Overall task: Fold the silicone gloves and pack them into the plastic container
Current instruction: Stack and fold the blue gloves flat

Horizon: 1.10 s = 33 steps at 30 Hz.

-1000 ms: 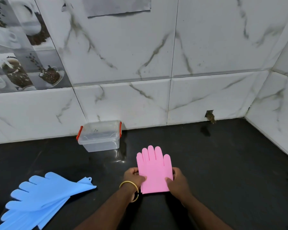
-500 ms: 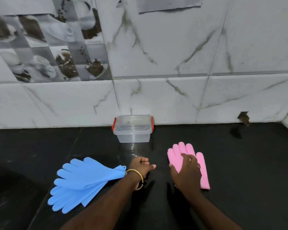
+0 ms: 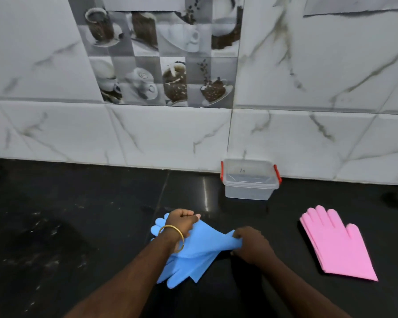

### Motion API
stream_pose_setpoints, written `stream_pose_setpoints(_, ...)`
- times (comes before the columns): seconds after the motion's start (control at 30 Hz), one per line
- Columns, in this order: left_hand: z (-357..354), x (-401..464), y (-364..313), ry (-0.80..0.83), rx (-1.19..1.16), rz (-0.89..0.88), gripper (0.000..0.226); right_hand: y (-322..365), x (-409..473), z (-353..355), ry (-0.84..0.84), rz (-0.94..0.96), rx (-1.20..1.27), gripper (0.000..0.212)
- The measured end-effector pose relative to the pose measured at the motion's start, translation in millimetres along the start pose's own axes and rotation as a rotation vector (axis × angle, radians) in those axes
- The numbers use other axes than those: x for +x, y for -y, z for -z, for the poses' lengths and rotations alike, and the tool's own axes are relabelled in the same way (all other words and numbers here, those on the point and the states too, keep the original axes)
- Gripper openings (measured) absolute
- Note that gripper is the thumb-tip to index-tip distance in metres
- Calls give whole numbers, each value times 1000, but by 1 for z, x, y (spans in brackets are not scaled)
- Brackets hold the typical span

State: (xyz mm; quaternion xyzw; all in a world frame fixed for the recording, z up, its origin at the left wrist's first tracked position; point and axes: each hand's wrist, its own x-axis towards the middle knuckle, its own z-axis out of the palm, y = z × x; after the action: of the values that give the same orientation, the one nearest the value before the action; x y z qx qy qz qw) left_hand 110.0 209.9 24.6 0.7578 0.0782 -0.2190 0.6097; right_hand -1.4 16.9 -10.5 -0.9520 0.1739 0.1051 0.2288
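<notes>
Both hands are on the blue gloves (image 3: 199, 246) on the black counter (image 3: 78, 226): left hand (image 3: 180, 222) gripping the finger end, I think, right hand (image 3: 251, 243) pinching the cuff. Pink gloves (image 3: 336, 244) lie flat off to the right, and the clear plastic container (image 3: 249, 180) sits against the wall.

A glossy black countertop (image 3: 78, 226) held a clear plastic container (image 3: 249, 183) far against the wall, blue gloves (image 3: 200, 251) near centre, pink gloves (image 3: 336, 244) right.
</notes>
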Motion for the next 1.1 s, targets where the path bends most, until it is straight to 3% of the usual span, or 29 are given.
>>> stream_pose_setpoints(0.13, 27, 12, 6, 47, -87, 49, 10, 11, 3, 21, -34, 66, 94, 19)
stream_pose_setpoints(0.23, 29, 10, 3, 80, -187, 37, 14, 30, -2, 53, -52, 143, 199, 24)
stream_pose_setpoints(0.3, 27, 6, -5, 61, -171, -41, 22, 44, -4, 73, -37, 156, 295, 15)
stream_pose_setpoints(0.5, 9, -37, -59, 61, 232, -468, 46, 81, -13, 105, 138, 29, 1018, 21)
stream_pose_setpoints(0.63, -2, -70, -89, 159, 638, -602, 66, 97, -10, 118, 198, -26, 1301, 27)
stream_pose_setpoints(0.77, -9, -82, -115, 103, 797, -633, 38, 102, -13, 129, 218, 16, 1411, 25)
stream_pose_setpoints(0.9, -5, -83, -150, 112, 786, -628, 38, 97, -22, 144, 177, 116, 1580, 29)
stream_pose_setpoints(1.0, -10, -86, -175, 118, 706, -646, 49, 92, -39, 142, 18, 179, 1651, 33)
stream_pose_setpoints(1.1, -25, -94, -197, 134, 634, -720, 65, 86, -73, 115, -382, 257, 1473, 22)
